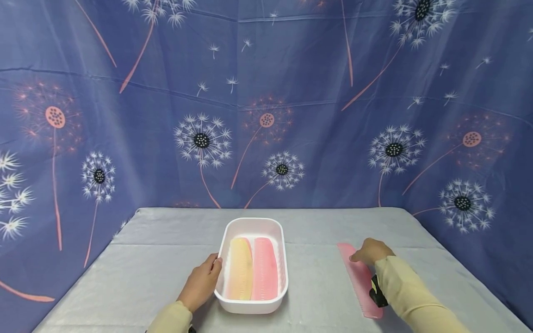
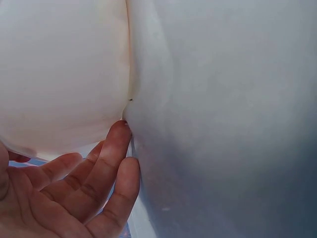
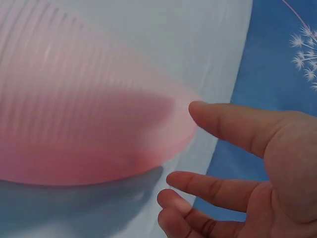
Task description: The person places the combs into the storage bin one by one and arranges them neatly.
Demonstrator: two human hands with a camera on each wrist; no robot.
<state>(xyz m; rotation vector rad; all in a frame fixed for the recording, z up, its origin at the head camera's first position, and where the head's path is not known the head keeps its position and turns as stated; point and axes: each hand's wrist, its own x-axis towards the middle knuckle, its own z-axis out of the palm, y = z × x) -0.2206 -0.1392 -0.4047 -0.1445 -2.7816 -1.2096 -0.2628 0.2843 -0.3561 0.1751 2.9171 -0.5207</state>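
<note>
On the table, a white plastic tray [image 1: 284, 277] holds a yellow comb [image 1: 240, 270] and a pink comb [image 1: 265, 270], lying side by side lengthwise. A strip of pink shows along the yellow comb's upper right edge. My left hand [image 1: 201, 282] grips the tray's left side, thumb at the rim and fingers against the outer wall. Another pink comb [image 1: 360, 282] lies slanted on the table at the right. Over its far half is my right hand [image 1: 372, 252]. In the right wrist view the thumb tip is right at the comb's rounded end, the other fingers spread below its edge.
A light grey cloth covers the table [image 1: 316, 259], with creases running across it. Behind and at both sides hangs a blue curtain [image 1: 325, 152] with a dandelion print. A dark wrist strap [image 1: 378, 292] shows under the right sleeve.
</note>
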